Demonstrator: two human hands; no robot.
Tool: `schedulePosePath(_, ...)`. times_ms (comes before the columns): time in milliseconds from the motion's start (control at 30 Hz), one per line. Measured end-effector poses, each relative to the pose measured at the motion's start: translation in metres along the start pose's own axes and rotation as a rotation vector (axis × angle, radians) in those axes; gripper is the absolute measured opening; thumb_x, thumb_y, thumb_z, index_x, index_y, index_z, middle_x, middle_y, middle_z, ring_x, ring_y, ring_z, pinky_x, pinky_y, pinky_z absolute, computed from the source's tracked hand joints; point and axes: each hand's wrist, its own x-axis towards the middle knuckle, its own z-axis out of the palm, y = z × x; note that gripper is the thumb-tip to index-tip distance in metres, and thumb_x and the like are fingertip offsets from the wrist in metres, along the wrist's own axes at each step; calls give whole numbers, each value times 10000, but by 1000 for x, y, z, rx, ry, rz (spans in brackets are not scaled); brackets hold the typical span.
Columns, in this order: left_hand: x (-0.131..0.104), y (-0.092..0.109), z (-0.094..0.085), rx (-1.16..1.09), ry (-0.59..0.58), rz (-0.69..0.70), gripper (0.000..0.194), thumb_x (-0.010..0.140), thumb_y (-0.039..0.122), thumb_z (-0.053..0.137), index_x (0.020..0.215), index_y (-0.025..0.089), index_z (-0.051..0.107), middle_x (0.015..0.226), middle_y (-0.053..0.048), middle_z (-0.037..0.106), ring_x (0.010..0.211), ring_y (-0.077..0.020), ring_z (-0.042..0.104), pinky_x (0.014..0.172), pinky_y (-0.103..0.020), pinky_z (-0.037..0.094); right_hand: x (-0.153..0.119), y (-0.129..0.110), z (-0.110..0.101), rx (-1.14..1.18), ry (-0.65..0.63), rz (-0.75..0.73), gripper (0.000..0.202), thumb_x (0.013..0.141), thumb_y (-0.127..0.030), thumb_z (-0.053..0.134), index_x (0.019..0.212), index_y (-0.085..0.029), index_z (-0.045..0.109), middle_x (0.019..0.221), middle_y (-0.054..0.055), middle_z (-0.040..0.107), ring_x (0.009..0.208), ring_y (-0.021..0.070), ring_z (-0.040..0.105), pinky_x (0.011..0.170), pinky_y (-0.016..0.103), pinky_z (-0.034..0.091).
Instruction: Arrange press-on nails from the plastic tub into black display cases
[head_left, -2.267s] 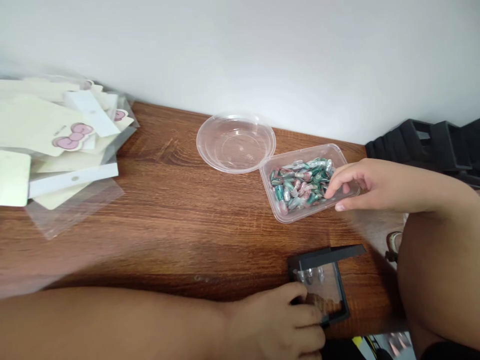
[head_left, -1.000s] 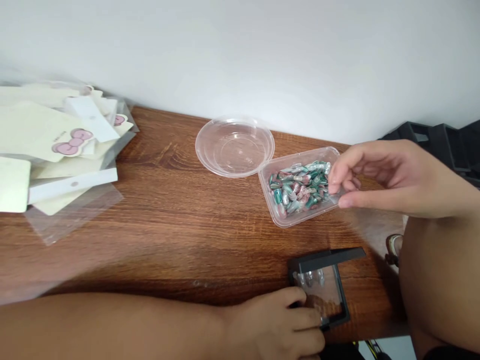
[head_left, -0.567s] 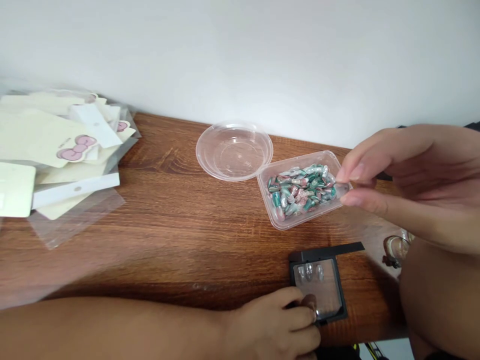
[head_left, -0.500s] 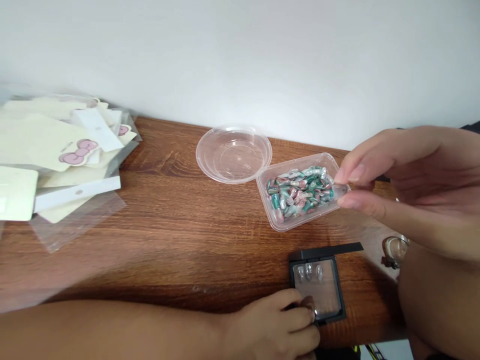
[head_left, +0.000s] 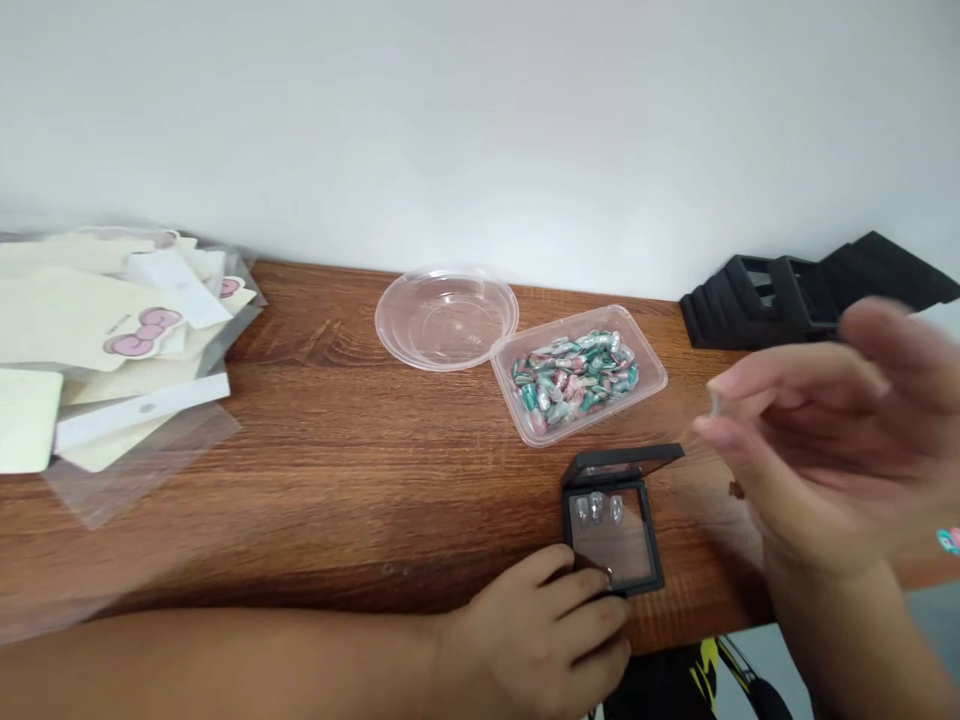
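Note:
My right hand (head_left: 832, 440), slightly blurred, pinches a small clear false nail (head_left: 715, 404) between thumb and index finger, right of the box and above the tabletop. Near the table's front edge, my left hand (head_left: 544, 625) has its fingers curled over the lower left corner of a black-framed clear case (head_left: 649, 520). The case stands with its lid raised, and three clear, shiny nails (head_left: 596, 508) lie near its top edge. Behind it, a clear plastic box (head_left: 536, 432) holds a heap of green, pink and silvery nails (head_left: 577, 380).
A round clear plastic dish (head_left: 450, 335) touches the box's left side. Cream cards with pink bows (head_left: 142, 330) and clear sleeves are piled at far left. Several black cases (head_left: 780, 295) stand against the wall at right. The wooden table (head_left: 337, 450) ends in front.
My right hand has moved right, away from over the box, still pinching the nail. The case's lid now stands more visibly raised, and the view has shifted, showing the black cases at right.

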Motion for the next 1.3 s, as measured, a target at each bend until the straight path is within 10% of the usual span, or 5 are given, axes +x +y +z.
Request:
schedulePosePath(167,1,1,1,9,-18,28,207,974,139,501,943,181,702,984,3,732,812,-162,617,794,-328,444,-51,12,-7,183,-22,-37,700,761,-30,711,1361,-351,545,873,-12,710,622,137,624,518,285,553)
schedulePosePath(433,2,1,-2,32,-69,55,256,1001,124,455,961,185,701,971,3,728,844,-163,607,814,-326,422,-108,14,3,114,162,152,546,758,-20,707,1229,-280,615,866,-16,709,548,91,583,613,285,603)
schedulePosePath(700,2,1,-2,6,-99,61,214,988,135,490,960,184,697,960,6,722,885,-179,609,836,-331,400,-114,13,13,75,248,132,531,769,-40,708,1229,-285,604,875,-11,711,595,112,617,612,303,609)
schedulePosePath(1300,-2,1,6,-66,-140,140,229,984,151,502,987,219,720,1090,27,732,1084,-195,623,1033,-384,422,-122,23,17,-185,-27,175,245,818,-77,681,1000,-238,656,834,5,665,622,121,557,607,295,508)
